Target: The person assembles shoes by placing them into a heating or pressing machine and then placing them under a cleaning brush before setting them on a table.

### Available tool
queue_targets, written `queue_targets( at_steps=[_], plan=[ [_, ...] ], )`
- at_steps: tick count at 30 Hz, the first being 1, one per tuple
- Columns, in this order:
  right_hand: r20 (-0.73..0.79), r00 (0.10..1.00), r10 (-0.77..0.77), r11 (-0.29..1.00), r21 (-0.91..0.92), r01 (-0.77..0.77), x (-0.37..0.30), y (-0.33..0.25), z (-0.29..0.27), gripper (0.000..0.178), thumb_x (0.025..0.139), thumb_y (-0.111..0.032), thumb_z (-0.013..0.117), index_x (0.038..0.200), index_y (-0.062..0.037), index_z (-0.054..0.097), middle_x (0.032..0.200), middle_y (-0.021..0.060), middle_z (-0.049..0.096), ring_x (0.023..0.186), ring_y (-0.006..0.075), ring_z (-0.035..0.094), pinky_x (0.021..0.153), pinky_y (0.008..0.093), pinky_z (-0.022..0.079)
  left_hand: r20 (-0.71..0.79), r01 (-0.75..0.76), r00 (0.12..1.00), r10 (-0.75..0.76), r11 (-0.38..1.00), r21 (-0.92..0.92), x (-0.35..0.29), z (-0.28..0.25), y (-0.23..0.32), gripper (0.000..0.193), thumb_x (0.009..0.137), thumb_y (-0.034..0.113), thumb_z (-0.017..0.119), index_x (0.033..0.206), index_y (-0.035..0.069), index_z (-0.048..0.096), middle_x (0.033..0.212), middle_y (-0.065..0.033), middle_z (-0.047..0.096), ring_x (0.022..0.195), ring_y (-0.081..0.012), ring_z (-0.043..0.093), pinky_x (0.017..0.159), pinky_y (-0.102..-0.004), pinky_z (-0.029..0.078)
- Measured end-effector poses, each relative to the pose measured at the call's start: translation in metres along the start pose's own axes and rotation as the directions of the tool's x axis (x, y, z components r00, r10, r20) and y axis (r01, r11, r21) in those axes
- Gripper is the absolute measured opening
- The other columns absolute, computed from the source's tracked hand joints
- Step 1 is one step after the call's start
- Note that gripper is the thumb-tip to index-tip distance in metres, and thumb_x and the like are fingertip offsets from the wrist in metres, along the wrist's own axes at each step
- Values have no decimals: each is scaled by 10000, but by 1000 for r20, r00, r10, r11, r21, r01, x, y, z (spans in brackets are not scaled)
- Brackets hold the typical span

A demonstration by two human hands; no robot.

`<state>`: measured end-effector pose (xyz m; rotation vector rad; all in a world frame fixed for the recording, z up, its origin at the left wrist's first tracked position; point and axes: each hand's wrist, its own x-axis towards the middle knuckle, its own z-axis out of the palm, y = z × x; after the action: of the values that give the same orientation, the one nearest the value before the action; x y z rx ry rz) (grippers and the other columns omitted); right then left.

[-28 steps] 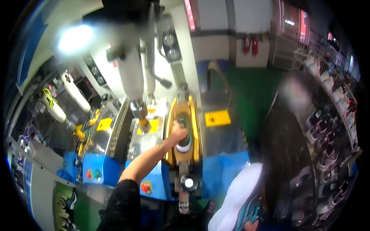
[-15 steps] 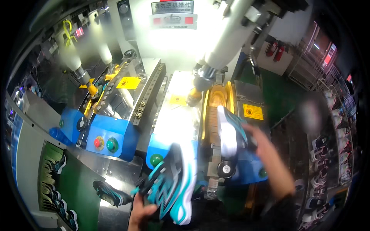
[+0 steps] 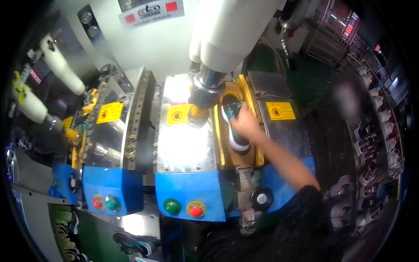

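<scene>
My right hand point(image 3: 245, 123) reaches forward and grips a dark sneaker with teal laces and a white sole point(image 3: 239, 142) by its upper. This sneaker sits sole down, toe away from me, in the slot between the yellow side pads point(image 3: 218, 139) of a shoe press. Just left of the slot hangs the press's thick white arm point(image 3: 231, 32) with a yellow tip point(image 3: 198, 112). My left hand is not in view. Another dark teal sneaker point(image 3: 133, 243) lies on the metal surface at the lower left, and a sliver of a further shoe shows at the bottom edge.
Blue button housings point(image 3: 190, 185) with a green button point(image 3: 172, 206) and a red button point(image 3: 195, 211) front the press. A black round knob point(image 3: 262, 199) sits below the slot. A second press station point(image 3: 112, 185) stands left. Shoe racks point(image 3: 371, 174) line the right.
My right hand has carried its sneaker into the slot, lowering it between the yellow pads. My left hand, with its teal sneaker, has left view. The camera view has shifted.
</scene>
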<state>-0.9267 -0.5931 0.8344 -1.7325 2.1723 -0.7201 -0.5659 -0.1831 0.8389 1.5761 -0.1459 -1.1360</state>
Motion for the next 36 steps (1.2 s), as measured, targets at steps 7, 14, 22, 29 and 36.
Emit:
queue_targets(
  at_steps=[7,14,22,29,36],
  plan=[
    [-39,998,46,999,-2,-46,-12,-15,2,675,746,-224,646,1283,43,336,1156,283,521,1028,423,556,884,478,463,-84,103,991,-107,993,-53,14,-27,-2,409,828,123,594,1204,-30,542,1169,-243,566,1107,-384,528,951,-414,430],
    [-260,942,-212,976,2,220,-83,-61,-7,555,819,-161,597,1289,42,381,1114,260,555,1032,399,560,886,438,467,249,-100,968,13,934,342,32,-46,19,480,883,267,557,1293,33,473,1269,-187,514,1142,-339,512,970,-425,405],
    [224,518,-826,535,19,845,-216,-170,119,577,776,-278,600,1235,49,471,1358,261,400,1293,369,359,1090,595,171,680,-830,521,517,493,261,53,-150,-54,323,958,242,410,1175,7,459,1264,-307,466,1140,-500,463,965,-627,347],
    [-136,489,-862,298,644,705,-305,-219,98,394,742,-64,660,1112,15,551,1210,196,541,1166,354,519,1031,523,351,428,-758,652,625,531,380,51,-245,-133,403,963,305,409,1250,28,466,1276,-281,482,1202,-372,431,1014,-593,290],
    [335,456,-824,405,912,62,-405,-240,136,207,800,-16,613,1003,-24,654,932,125,675,805,252,664,732,322,532,-406,-268,911,78,860,-435,-30,-154,23,323,832,59,615,1141,64,518,1018,-64,597,860,-191,617,794,-343,519]
  ],
)
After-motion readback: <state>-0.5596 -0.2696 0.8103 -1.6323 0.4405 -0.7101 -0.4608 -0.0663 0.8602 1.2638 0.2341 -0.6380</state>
